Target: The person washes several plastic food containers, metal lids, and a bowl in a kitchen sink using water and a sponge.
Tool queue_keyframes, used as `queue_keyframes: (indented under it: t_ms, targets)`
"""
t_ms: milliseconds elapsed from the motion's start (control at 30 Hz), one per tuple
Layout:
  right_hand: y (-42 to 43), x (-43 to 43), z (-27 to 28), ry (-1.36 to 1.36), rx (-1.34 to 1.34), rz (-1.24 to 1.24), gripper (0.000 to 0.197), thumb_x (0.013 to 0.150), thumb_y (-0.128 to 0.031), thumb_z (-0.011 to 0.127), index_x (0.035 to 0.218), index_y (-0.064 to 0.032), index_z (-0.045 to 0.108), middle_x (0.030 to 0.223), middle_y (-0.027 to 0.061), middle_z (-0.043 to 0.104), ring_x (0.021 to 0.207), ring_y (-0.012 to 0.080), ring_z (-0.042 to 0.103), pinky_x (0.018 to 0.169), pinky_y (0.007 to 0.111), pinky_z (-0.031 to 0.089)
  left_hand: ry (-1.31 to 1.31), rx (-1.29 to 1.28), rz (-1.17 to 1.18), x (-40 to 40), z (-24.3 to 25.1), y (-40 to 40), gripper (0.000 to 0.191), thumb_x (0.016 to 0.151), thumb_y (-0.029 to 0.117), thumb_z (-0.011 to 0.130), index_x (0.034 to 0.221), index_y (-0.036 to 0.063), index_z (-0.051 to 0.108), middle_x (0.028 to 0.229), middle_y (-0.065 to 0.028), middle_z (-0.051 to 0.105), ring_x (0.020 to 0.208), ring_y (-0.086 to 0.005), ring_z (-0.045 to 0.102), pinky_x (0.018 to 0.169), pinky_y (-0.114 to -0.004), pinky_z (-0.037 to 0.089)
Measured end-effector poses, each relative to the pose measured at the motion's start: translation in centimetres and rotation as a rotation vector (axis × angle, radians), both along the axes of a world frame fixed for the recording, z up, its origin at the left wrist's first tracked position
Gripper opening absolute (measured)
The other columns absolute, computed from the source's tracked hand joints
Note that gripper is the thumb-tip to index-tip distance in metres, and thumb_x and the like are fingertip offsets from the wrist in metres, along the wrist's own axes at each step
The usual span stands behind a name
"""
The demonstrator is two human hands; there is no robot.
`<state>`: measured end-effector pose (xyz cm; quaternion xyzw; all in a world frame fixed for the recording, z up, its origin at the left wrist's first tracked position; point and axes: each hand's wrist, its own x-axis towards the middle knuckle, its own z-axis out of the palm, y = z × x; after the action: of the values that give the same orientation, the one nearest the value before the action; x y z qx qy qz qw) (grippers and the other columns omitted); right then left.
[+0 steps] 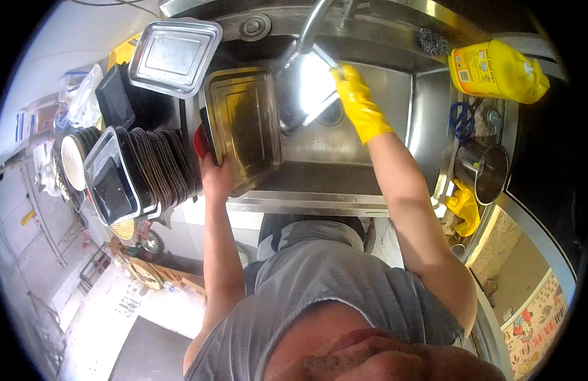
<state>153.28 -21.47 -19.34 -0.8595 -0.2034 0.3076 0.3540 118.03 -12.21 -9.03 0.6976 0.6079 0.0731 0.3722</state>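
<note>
My left hand, bare, grips the near left edge of a rectangular metal tray, which stands tilted over the left side of the stainless steel sink. Something red shows just behind the fingers. In a yellow rubber glove, my right hand reaches over the sink and closes around the end of a slim metal bar or handle beside the faucet spout. Bright glare beneath the spout hides part of the basin, and whether water runs I cannot tell.
Another metal tray lies at the upper left, above a long stack of dark trays. On the right are a yellow jug, a steel wool scrubber, blue-handled scissors, a metal cup and a loose yellow glove.
</note>
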Motion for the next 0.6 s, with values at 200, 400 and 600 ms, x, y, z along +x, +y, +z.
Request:
queue_keyframes:
  t_ms: [200, 400, 600]
  targets:
    - [-8.7, 1.0, 2.7, -0.1, 0.124, -0.294, 0.05, 0.087, -0.043, 0.061, 0.117, -0.0025, 0.059, 0.111, 0.0164, 0.063, 0.101, 0.033, 0.059, 0.091, 0.038, 0.044, 0.056, 0.096, -0.061, -0.3, 0.9, -0.6, 0.041, 0.081, 0.022, 0.062, 0.111, -0.0055, 0.057, 0.102, -0.0228, 0.063, 0.096, -0.0347, 0.061, 0.084, -0.038, 0.046]
    - [-6.8, -2.4, -1.8, 0.465, 0.321, -0.59, 0.06, 0.09, -0.04, 0.061, 0.132, -0.0007, 0.044, 0.119, 0.0143, 0.055, 0.096, 0.0251, 0.059, 0.067, 0.033, 0.053, 0.047, 0.176, -0.102, -2.9, 1.8, -0.4, 0.04, 0.08, 0.022, 0.064, 0.109, -0.0057, 0.057, 0.103, -0.0249, 0.06, 0.095, -0.0388, 0.058, 0.085, -0.04, 0.045]
    - [-1.7, -4.9, -2.5, 0.306, 0.092, -0.359, 0.047, 0.09, -0.04, 0.056, 0.12, -0.0038, 0.056, 0.109, 0.0181, 0.063, 0.099, 0.032, 0.06, 0.078, 0.041, 0.051, 0.05, 0.205, -0.153, -2.1, 5.4, 0.4, 0.041, 0.081, 0.024, 0.065, 0.106, -0.0072, 0.057, 0.105, -0.0257, 0.058, 0.097, -0.0401, 0.057, 0.085, -0.042, 0.044]
